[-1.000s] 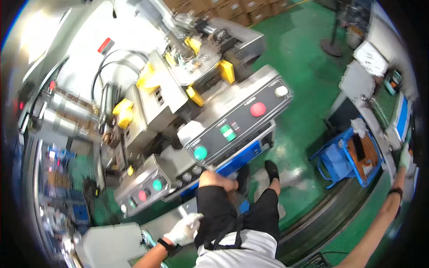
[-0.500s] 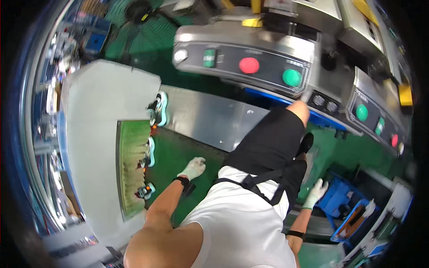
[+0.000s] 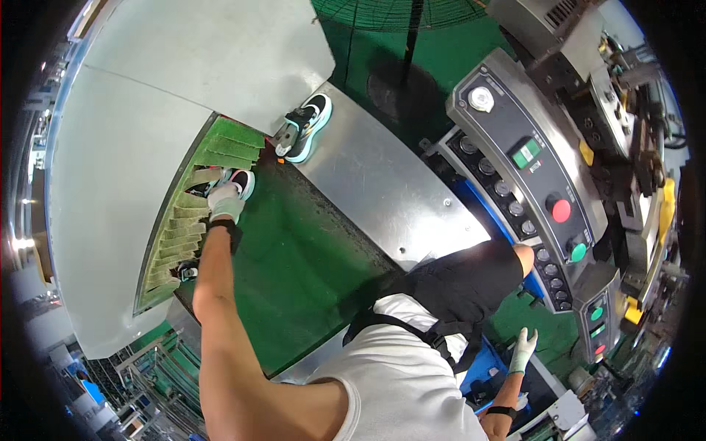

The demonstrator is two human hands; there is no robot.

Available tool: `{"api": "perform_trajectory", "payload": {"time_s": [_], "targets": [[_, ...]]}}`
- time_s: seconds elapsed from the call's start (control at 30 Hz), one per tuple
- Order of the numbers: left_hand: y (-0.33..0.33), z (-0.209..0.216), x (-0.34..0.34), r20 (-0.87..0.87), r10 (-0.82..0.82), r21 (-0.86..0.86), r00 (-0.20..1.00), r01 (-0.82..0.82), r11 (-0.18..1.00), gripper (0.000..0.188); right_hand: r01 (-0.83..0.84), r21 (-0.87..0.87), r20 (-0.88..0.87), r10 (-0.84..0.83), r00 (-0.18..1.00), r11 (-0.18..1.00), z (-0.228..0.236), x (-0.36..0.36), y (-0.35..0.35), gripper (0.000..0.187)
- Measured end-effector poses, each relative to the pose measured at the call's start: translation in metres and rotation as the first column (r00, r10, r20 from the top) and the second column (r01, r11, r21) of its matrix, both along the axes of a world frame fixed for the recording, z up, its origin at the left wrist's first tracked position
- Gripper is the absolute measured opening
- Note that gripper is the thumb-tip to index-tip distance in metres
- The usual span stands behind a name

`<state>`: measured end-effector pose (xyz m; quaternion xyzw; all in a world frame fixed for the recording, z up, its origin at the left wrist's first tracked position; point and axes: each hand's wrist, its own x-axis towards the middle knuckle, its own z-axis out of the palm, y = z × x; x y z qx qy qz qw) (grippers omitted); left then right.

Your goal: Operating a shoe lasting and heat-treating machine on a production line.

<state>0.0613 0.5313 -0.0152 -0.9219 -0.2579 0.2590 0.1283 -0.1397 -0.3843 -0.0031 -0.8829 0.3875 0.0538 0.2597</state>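
On the green conveyor [image 3: 173,242] at the left, the gloved left hand [image 3: 223,203] closes on a black-and-pink shoe [image 3: 234,181]. Another shoe [image 3: 305,126], black and teal, lies just beyond on the steel plate [image 3: 382,191]. A control panel [image 3: 540,184] stands to the right. Low at the right, the gloved right hand [image 3: 523,349] hangs open, fingers spread, holding nothing.

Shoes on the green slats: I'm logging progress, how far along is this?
Done: nothing visibly finished. In hand: left hand rests on one shoe on the slats, grip unclear. Left: second shoe by the steel plate and third shoe lower down lie untouched; right hand is empty.
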Motion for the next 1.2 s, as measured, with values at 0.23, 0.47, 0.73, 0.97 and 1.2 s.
{"api": "perform_trajectory", "payload": {"time_s": [0.23, 0.47, 0.73, 0.97, 1.2], "targets": [[-0.101, 0.039, -0.036, -0.071, -0.093, -0.287, 0.993, 0.069, 0.955, 0.054, -0.064, 0.155, 0.075, 0.053, 0.996, 0.986, 0.024, 0.034, 0.079, 0.061], [-0.246, 0.101, 0.003, 0.183, 0.051, -0.914, 0.982, 0.151, 0.377, 0.055, -0.314, 0.455, 0.406, 0.120, 0.906, 0.833, 0.117, 0.142, 0.235, 0.050], [-0.393, 0.237, 0.105, 0.568, -0.152, -0.633, 0.809, 0.310, -0.709, 0.064, -0.436, 0.847, 0.460, 0.009, 0.888, -0.304, 0.111, 0.210, 0.283, 0.053], [-0.512, 0.299, 0.229, 0.884, -0.305, -0.448, 0.355, 0.831, -0.329, 0.057, -0.430, 0.861, 0.192, -0.609, 0.770, -0.273, 0.175, 0.174, 0.225, 0.063], [-0.602, 0.246, 0.410, 0.855, -0.412, -0.314, 0.315, 0.947, 0.074, 0.060, -0.344, 0.939, 0.204, -0.810, 0.550, 0.003, 0.142, 0.093, 0.191, 0.095]]}}
